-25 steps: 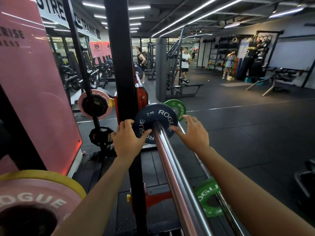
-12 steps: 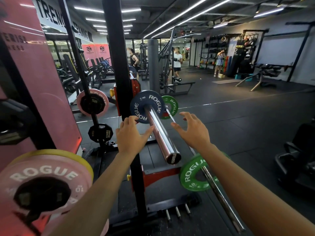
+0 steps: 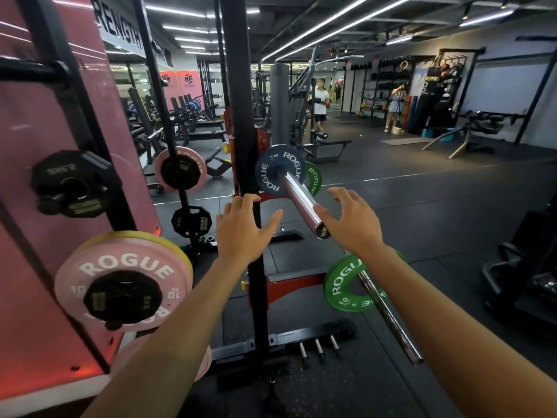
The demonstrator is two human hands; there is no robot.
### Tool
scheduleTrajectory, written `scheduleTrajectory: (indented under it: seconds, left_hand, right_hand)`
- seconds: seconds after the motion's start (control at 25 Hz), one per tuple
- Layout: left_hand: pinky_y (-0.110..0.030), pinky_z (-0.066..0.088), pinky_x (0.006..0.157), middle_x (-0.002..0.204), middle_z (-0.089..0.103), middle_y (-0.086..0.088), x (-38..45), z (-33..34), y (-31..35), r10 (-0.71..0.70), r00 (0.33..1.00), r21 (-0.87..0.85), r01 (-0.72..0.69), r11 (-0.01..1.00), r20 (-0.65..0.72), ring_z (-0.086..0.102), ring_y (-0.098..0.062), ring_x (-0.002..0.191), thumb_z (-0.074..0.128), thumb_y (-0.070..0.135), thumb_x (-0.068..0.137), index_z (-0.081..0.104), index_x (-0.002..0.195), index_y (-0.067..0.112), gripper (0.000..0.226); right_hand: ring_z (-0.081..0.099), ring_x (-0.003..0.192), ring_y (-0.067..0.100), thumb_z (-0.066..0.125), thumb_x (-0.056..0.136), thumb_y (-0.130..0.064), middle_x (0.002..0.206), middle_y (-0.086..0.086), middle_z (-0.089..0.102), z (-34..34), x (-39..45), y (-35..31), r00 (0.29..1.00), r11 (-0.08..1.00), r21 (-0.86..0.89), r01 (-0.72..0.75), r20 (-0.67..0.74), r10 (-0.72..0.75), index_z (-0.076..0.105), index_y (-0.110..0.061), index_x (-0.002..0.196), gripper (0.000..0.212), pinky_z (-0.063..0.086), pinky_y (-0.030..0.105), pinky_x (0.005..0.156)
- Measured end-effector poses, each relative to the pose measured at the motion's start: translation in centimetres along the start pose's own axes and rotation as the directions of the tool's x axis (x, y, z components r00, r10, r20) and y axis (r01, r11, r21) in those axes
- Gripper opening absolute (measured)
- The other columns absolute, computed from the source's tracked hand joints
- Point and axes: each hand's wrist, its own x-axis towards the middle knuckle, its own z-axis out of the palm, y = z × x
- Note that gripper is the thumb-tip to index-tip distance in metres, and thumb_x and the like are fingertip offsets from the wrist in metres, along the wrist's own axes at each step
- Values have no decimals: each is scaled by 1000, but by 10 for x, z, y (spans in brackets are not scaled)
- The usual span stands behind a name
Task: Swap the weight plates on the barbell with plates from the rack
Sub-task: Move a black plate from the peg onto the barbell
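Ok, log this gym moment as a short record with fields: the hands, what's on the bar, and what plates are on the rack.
left hand: open, empty, beside the black upright
right hand: open, empty, near the sleeve end
barbell sleeve: chrome, pointing toward the camera
blue plate: on the sleeve, marked ROGUE
pink plate: on a rack peg at lower left, with a small black plate in front
green plate: on a lower bar
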Motion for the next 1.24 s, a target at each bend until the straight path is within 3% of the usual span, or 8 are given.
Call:
scheduleTrajectory:
  seconds: [0.24,0.52,0.6,0.68,0.88,1.24]
  left_hand:
    - [-47,49,85,114,62,-5,-34,-104,-92,-57,995,54,62,997,-79,57,-28,107,53,66,87,57,120,18,59]
    - [-43,46,83,106,64,-8,-92,-262,-260,-226,933,178,282,943,-280,59,-32,99,61,60,82,62,113,16,54]
    - [-43,46,82,104,64,-8,-104,-292,-291,-254,910,203,330,922,-327,59,-34,98,67,56,82,62,111,16,50]
    - [-42,44,82,105,63,-8,-112,-311,-315,-284,899,233,371,899,-335,58,-33,99,61,63,82,62,113,16,56]
    - [-42,43,88,112,61,-6,-102,-312,-350,-348,895,202,409,890,-280,55,-28,106,39,76,79,57,120,18,73]
    - [-45,44,90,113,60,-3,-11,-244,-426,-304,930,174,341,924,-206,55,-28,107,55,64,85,55,119,21,54]
  right_hand:
    - [54,113,25,48,89,-63,126,2,56,41,-10,-135,991,989,79,128,23,-130,49,-25,131,56,48,39,83]
    - [55,113,31,49,89,-64,127,5,57,137,-41,-362,928,912,271,307,128,-350,49,-24,133,59,50,42,83]
    - [55,114,30,50,89,-62,128,5,56,153,-51,-409,905,882,322,346,136,-404,48,-25,133,57,49,41,83]
    - [55,115,30,49,90,-62,129,4,56,166,-54,-439,890,869,331,369,145,-433,46,-28,133,55,49,41,84]
    - [54,116,29,49,90,-59,130,4,56,197,-35,-465,891,878,319,357,164,-422,45,-28,133,53,50,43,86]
    - [58,107,26,46,93,-59,123,4,58,270,63,-432,944,929,233,286,96,-315,45,-24,133,53,52,37,75]
